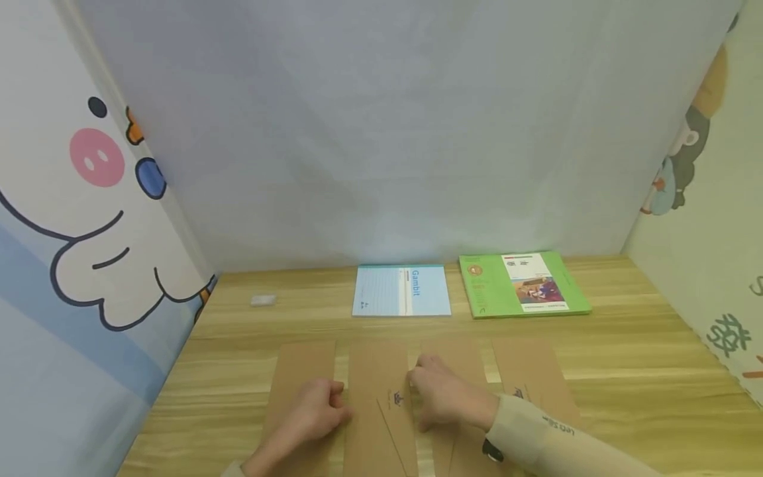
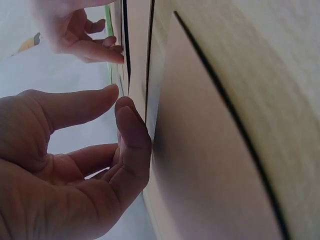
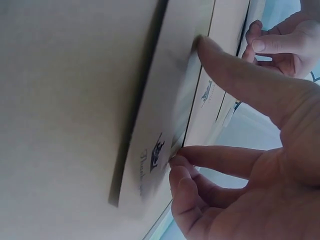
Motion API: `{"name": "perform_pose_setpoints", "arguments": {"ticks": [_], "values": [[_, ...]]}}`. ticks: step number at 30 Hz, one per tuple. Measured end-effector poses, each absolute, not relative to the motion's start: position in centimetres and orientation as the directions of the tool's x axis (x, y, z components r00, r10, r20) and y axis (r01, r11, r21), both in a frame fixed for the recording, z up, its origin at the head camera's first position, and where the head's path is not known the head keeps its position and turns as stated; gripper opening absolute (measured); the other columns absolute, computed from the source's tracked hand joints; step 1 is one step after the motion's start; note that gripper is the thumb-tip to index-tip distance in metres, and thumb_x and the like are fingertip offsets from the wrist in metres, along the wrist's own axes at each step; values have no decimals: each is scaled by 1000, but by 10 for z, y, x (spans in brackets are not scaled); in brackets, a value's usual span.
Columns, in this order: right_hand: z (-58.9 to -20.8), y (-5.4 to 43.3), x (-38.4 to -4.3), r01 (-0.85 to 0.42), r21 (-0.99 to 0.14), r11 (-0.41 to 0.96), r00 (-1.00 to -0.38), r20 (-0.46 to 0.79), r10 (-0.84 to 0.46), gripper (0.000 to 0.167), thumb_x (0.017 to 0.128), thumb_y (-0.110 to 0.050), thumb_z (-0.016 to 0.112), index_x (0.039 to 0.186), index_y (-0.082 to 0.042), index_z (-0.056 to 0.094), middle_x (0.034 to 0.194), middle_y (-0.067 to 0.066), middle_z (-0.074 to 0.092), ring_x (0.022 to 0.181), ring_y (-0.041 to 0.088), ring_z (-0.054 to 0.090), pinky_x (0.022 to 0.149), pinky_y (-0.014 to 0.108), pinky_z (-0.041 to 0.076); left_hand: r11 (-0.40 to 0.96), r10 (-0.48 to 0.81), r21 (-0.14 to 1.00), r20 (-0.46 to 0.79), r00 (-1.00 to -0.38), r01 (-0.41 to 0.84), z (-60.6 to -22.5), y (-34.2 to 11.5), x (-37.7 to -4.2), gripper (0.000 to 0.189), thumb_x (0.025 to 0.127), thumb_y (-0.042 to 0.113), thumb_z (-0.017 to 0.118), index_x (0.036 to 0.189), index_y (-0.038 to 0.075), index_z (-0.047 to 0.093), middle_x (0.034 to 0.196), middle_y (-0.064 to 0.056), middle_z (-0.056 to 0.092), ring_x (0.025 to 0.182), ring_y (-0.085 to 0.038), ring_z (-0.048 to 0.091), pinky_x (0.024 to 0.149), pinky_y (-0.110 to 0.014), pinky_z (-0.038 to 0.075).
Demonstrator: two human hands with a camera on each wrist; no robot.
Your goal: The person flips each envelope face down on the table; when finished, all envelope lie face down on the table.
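Note:
Several brown paper envelopes lie side by side in a row on the wooden table. My left hand (image 1: pixel 316 412) is over the right side of the leftmost envelope (image 1: pixel 301 368), fingers loosely bent and nothing between thumb and forefinger. To its right lies an envelope (image 1: pixel 375 371) with a small dark crown print and a slanted flap edge. My right hand (image 1: pixel 444 394) is over the left part of another envelope (image 1: pixel 459 354); its thumb and fingertips touch down along the edge, spread apart. The rightmost envelope (image 1: pixel 536 374) lies partly behind the right sleeve.
At the back of the table lie a light blue notebook (image 1: pixel 381 291) marked Gambit and a green book (image 1: pixel 491 291) with a picture on its cover. A small whitish block (image 1: pixel 263 301) sits at the back left. A grey curtain (image 1: pixel 387 146) hangs behind the table.

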State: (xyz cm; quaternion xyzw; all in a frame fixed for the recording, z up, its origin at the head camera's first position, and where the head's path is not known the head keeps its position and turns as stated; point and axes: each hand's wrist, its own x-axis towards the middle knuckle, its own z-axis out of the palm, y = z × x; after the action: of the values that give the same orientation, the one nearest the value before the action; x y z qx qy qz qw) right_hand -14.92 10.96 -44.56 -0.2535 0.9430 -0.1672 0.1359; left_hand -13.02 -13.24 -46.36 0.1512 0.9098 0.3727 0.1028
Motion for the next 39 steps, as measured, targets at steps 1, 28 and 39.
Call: {"name": "perform_pose_setpoints", "arguments": {"ticks": [1,28,39], "values": [[-446,110,-149,-437,-383,814,-833,-169,-527,57,48,-14,90,97,1,67,89,1,45,81,17,40,68,27,42,678,352,706,-68,-934,204,-464,-132,-130,22,75,4,75,67,8,55,57,6,47,49,-8,43,46,-24,37],[-454,111,-148,-458,-401,793,-828,-133,-545,61,51,-21,90,101,4,66,88,0,44,80,16,38,69,27,39,756,273,612,30,-962,233,-473,-117,-126,24,68,6,78,69,8,53,61,6,44,54,-8,40,51,-24,36],[-455,111,-151,-456,-416,787,-827,-127,-547,63,50,-20,91,101,5,66,89,2,45,81,17,39,68,27,41,731,212,666,-14,-977,149,-473,-114,-127,47,70,2,77,110,-14,61,67,5,49,58,-7,45,56,-25,41]]}}
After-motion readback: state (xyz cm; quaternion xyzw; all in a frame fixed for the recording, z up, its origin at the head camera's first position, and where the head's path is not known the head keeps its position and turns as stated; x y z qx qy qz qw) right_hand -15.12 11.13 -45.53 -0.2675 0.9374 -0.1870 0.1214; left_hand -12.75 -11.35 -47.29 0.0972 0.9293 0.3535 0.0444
